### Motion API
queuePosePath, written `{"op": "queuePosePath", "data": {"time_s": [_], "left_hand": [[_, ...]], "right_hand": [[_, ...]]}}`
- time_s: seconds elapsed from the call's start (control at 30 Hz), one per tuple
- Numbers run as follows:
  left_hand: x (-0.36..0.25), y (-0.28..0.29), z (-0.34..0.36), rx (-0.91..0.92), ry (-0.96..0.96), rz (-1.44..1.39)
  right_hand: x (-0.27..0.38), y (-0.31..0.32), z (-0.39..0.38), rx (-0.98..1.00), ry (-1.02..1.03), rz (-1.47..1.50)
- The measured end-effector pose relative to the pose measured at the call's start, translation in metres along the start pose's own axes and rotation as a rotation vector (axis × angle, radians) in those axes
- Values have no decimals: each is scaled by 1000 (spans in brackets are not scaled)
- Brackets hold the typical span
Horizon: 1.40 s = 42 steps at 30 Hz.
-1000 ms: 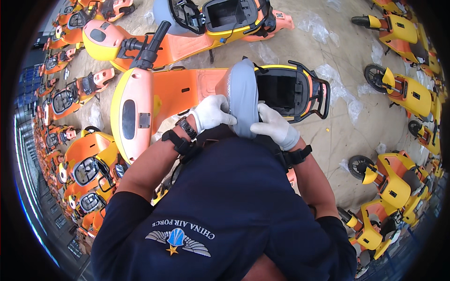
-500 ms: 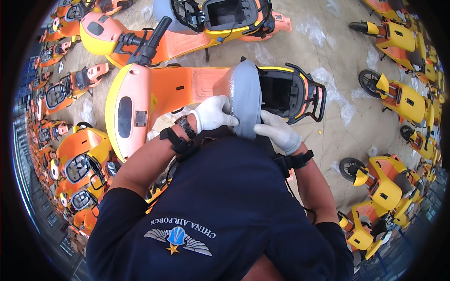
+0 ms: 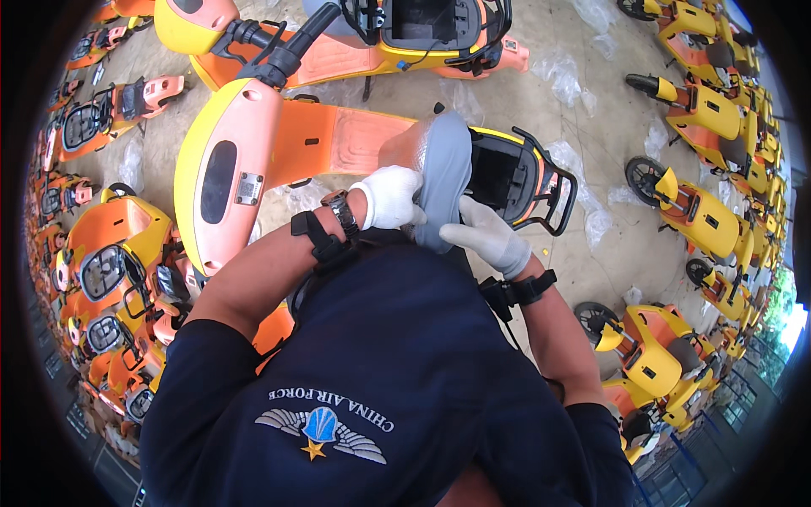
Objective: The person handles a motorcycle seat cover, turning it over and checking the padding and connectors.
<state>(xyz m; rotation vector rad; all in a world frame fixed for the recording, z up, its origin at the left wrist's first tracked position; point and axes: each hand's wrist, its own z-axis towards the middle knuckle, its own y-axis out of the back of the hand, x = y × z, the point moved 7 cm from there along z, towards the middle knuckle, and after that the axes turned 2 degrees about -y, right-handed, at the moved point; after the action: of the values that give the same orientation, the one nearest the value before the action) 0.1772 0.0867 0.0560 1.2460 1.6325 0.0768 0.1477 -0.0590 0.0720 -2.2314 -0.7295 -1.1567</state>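
The raised seat (image 3: 446,165) seems braced from two sides: left hand (image 3: 391,198) curled onto its edge, right hand (image 3: 487,237) half-open, thumb against its grey face

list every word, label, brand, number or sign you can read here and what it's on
Dark blue shirt: pale lettering, upside down in this view, above a winged emblem; legible, but I won't copy its wording.
Near scooter: square patch on its pink front, too small to read.
Far scooter: small patch on its tail, too small to read.
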Motion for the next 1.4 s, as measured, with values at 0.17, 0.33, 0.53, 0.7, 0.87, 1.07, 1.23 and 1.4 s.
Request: {"op": "queuePosePath", "data": {"time_s": [0.17,0.33,0.53,0.7,0.87,1.07,1.23,1.4], "left_hand": [[1,4,5,75,-39,-70],[8,-3,5,195,183,-361],[-1,2,8,-91,198,-17],[12,-3,7,-112,275,-82],[25,-2,-5,-235,232,-241],[47,18,-21,-209,265,52],[77,11,-21,-193,248,-162],[69,6,-19,-309,213,-448]], "right_hand": [[12,-6,-2,-58,63,-42],[8,-10,-3,-83,79,25],[5,-15,1,-174,-68,-374],[8,-17,-1,-184,-101,-442],[-14,-7,-10,-407,131,-104],[-54,-12,-18,-423,68,340],[-86,-26,2,-295,71,487],[-88,-13,-3,-373,111,210]]}}
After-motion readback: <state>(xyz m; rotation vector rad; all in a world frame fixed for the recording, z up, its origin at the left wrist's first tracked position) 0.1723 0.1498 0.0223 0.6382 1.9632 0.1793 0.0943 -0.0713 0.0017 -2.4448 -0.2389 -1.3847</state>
